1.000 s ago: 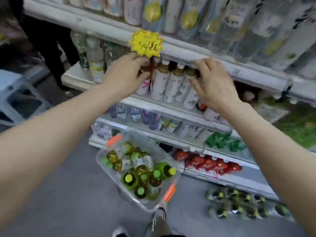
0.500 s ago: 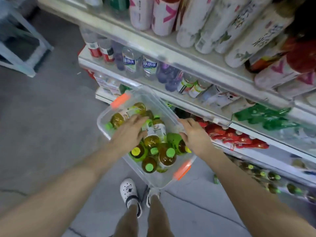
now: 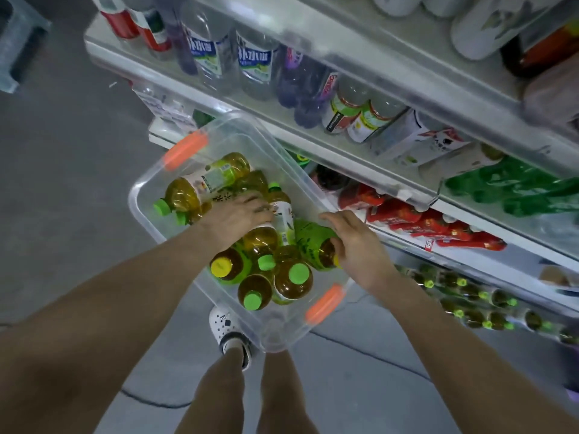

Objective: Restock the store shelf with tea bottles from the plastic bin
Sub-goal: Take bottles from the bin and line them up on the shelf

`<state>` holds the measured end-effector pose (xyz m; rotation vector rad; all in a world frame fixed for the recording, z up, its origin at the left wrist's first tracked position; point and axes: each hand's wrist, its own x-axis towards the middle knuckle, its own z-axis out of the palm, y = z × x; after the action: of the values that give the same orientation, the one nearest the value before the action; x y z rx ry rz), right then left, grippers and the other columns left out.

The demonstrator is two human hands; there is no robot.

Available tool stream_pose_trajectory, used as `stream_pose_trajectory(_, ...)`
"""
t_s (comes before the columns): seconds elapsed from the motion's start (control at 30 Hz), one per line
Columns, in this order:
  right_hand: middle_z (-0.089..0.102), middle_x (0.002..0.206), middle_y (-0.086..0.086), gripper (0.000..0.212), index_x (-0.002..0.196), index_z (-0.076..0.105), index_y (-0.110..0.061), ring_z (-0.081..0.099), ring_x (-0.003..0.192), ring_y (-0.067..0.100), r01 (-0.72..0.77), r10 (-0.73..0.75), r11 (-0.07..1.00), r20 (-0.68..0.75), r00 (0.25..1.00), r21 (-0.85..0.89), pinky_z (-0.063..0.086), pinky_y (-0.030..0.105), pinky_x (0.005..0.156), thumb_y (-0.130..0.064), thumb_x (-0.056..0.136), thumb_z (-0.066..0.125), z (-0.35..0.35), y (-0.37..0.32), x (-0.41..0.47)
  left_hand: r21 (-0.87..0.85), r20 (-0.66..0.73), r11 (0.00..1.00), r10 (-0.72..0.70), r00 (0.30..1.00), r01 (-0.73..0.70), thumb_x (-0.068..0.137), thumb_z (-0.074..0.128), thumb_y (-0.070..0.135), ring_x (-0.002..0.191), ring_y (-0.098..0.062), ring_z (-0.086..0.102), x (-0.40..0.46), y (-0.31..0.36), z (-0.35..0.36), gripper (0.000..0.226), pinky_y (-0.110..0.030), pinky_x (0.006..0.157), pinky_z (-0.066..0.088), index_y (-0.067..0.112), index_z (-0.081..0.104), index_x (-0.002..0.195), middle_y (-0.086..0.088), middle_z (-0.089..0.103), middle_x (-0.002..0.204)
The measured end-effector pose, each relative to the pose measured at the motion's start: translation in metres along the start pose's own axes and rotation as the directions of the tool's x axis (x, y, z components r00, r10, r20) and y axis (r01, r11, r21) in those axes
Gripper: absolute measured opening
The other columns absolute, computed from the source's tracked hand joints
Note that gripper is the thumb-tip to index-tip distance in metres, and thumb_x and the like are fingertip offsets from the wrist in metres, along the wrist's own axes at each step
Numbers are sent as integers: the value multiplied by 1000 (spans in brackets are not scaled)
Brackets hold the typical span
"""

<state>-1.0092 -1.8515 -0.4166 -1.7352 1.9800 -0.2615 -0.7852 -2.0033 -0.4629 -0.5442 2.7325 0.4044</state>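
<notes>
Both hands are down in the clear plastic bin (image 3: 147, 211), which stands on the floor just before the store shelf (image 3: 376, 158), so each can take one tea bottle. The left hand (image 3: 233, 219) curls its fingers (image 3: 255, 203) over an upright bottle (image 3: 261, 239). The right hand (image 3: 355, 242) grips a lying green-labelled bottle (image 3: 310, 242) under its fingers.

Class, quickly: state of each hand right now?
Left hand: grips a tea bottle in the bin.
Right hand: grips a green-label bottle.
</notes>
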Motion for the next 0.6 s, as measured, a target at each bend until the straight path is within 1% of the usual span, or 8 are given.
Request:
stream_pose_trajectory(0.07,58,120,9,53,129,58,-13,63,95,32,3,-3,1000,15,1000,13,55,40,79,8,80,58,-4,-2,1,-184,-137,980,-105,985,79,79,69,-3,132,-35,44,-12,0,-2,63,-48,100,47,19,51,135,-12,51,140)
stream_pose_trajectory(0.17,60,118,11,49,132,55,-14,64,97,32,-28,27,999,39,999,43,55,43,80,1,85,56,-11,-11,10,-500,-246,838,-380,892,219,68,86,14,112,-39,58,-35,10,-14,69,-51,88,53,12,55,129,-16,57,126)
stream_pose_trajectory(0.27,64,117,12,45,135,51,-16,64,101,32,-34,31,999,126,992,22,52,40,86,-8,91,57,-9,-29,27,-724,-251,617,-654,714,310,71,82,41,105,-28,57,-57,17,-28,70,-39,86,49,13,54,129,-12,56,120)
stream_pose_trajectory(0.33,64,119,11,45,137,47,-18,63,104,30,-35,41,999,218,975,-32,51,39,90,-16,93,58,1,-42,42,-816,-203,485,-750,629,315,69,70,58,104,-23,57,-70,14,-35,72,-37,89,49,19,55,127,-6,58,117)
stream_pose_trajectory(0.37,65,117,11,44,136,47,-18,64,102,29,-45,61,996,246,967,-71,52,41,89,-18,94,58,9,-47,49,-857,-166,417,-779,604,302,68,68,59,105,-21,59,-76,11,-38,70,-39,92,50,21,56,126,-3,60,118)
stream_pose_trajectory(0.47,67,106,10,28,121,51,-13,67,91,25,-114,195,961,320,927,-254,57,41,81,-21,96,57,32,-53,73,-946,-37,221,-801,597,237,68,73,50,103,-11,65,-91,2,-44,60,-41,93,53,29,59,123,8,67,116)
stream_pose_trajectory(0.53,67,105,11,24,116,51,-11,67,91,25,-152,286,927,384,878,-342,57,40,81,-26,98,54,46,-51,87,-963,5,161,-792,611,216,70,74,45,100,-6,66,-97,-4,-43,55,-36,91,54,32,58,120,11,68,114)
stream_pose_trajectory(0.6,66,104,11,34,117,49,-10,66,91,27,-232,360,915,410,838,-330,55,40,78,-38,99,51,59,-48,99,-965,33,132,-793,608,225,72,76,43,98,-2,65,-99,-9,-38,53,-27,86,54,35,57,120,13,68,113)
